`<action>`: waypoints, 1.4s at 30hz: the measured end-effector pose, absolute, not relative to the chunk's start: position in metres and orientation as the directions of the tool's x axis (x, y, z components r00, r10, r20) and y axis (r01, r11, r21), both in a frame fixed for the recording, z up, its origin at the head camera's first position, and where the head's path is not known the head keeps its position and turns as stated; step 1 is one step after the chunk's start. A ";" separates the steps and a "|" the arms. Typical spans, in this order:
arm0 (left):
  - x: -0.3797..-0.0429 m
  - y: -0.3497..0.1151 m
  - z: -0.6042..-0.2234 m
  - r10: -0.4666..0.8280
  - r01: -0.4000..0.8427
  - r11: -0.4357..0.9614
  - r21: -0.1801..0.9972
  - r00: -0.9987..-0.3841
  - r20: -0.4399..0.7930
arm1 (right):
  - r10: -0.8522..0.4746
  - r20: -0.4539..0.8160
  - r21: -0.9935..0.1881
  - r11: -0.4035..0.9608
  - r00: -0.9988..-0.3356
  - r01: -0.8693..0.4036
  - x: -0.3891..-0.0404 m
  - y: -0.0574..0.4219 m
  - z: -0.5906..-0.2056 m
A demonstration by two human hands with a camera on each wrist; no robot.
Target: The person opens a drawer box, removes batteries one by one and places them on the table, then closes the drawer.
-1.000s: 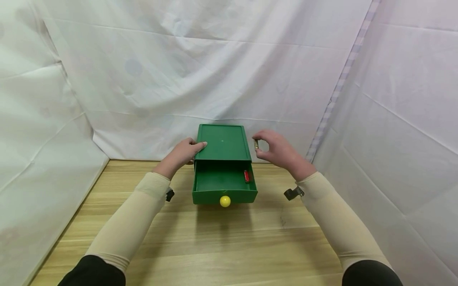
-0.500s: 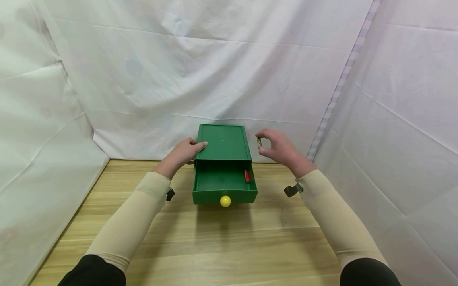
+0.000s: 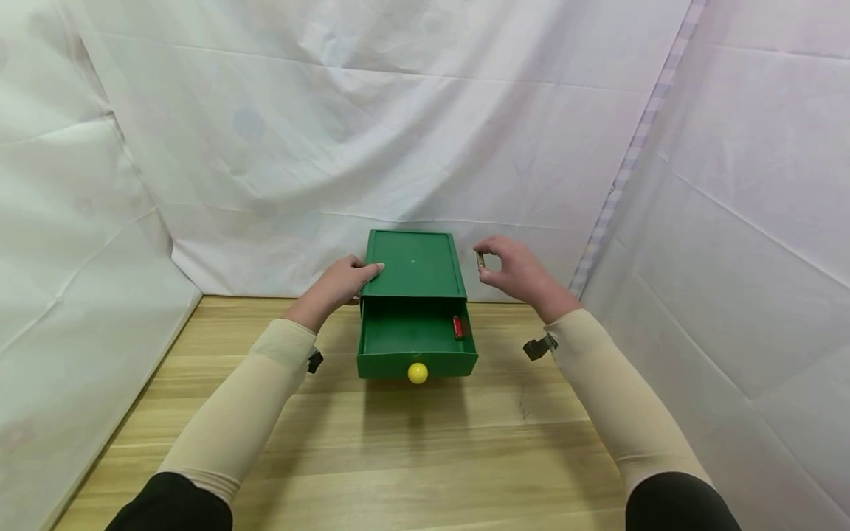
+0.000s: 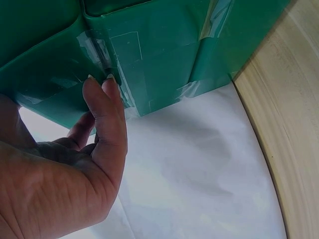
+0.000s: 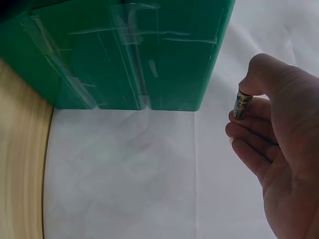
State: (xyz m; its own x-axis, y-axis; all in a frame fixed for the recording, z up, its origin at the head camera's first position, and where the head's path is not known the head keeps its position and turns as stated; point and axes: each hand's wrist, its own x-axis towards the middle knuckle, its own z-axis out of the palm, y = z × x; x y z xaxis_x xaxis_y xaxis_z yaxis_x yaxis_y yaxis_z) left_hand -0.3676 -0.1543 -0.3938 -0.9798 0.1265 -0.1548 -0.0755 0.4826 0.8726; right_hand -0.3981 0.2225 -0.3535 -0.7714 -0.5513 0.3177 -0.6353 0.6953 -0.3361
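Note:
A green drawer box (image 3: pixel 413 262) stands at the back of the table, its top drawer (image 3: pixel 385 366) pulled out, with a yellow round knob (image 3: pixel 417 373) on the front. My left hand (image 3: pixel 339 285) grips the box's left edge, thumb on top and fingertips (image 4: pixel 110 87) against the taped side. To the right of the box, my right hand (image 3: pixel 518 271) pinches a small gold-coloured battery (image 5: pixel 242 105) upright between thumb and index finger, apart from the box. A red battery (image 3: pixel 458 327) lies inside the drawer along its right wall.
White cloth (image 3: pixel 265 162) hangs close behind the box and along both sides. The wooden table (image 3: pixel 412 464) stretches in front of the box. Clear tape (image 5: pixel 132 30) runs over the box's side.
My right hand has shifted slightly right and up, away from the box, with the gold battery still pinched. The left hand, box and red battery stay where they were.

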 end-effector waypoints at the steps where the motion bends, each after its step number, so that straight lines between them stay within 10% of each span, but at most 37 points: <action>1: -0.367 -0.154 -0.394 0.125 -0.076 0.482 0.873 -0.980 -0.155 | -0.548 0.314 -0.342 0.697 -0.775 -0.631 -0.399 0.222 -0.354; 42: -0.368 -0.154 -0.395 0.133 -0.076 0.472 0.878 -0.979 -0.156 | -0.485 0.186 -0.481 0.713 -0.855 -0.509 -0.429 0.232 -0.402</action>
